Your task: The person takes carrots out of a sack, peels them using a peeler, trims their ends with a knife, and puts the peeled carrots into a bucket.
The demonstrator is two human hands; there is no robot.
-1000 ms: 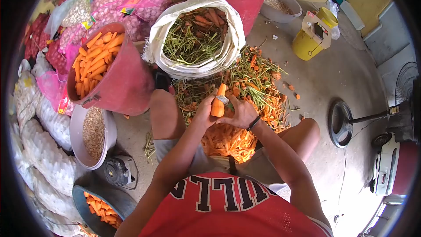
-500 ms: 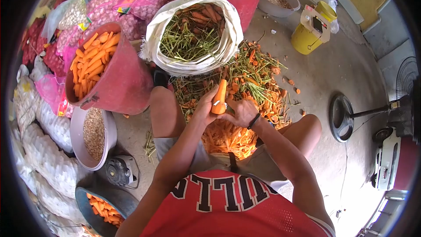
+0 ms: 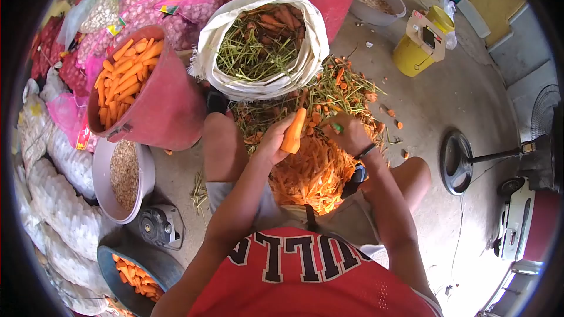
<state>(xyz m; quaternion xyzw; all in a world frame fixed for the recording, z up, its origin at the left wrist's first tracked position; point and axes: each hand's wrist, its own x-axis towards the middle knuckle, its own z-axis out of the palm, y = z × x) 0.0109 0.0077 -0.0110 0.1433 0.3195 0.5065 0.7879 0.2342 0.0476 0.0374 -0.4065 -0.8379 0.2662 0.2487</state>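
Observation:
My left hand (image 3: 275, 141) is closed around a peeled carrot (image 3: 294, 131), its narrow end pointing up and away from me. To its right, my right hand (image 3: 348, 135) is shut on a small green-handled tool (image 3: 336, 127); its blade cannot be made out. A gap separates the tool from the carrot. Below both hands lies a heap of orange carrot peelings (image 3: 311, 176) between my legs. Just ahead, an open white sack (image 3: 317, 53) holds unpeeled carrots with green stalks.
A red tub (image 3: 176, 111) of peeled carrots tilts at the left. Beside it are a basin (image 3: 147, 182) of pale pieces and a dark tub (image 3: 111, 258) with more carrots. A yellow bucket (image 3: 408, 56) and a fan base (image 3: 455, 161) stand right. Trimmings (image 3: 352, 91) litter the floor.
My right hand has moved right, away from the carrot, and the green handle now shows. The carrot has tilted slightly in my left hand, which stays nearly in place.

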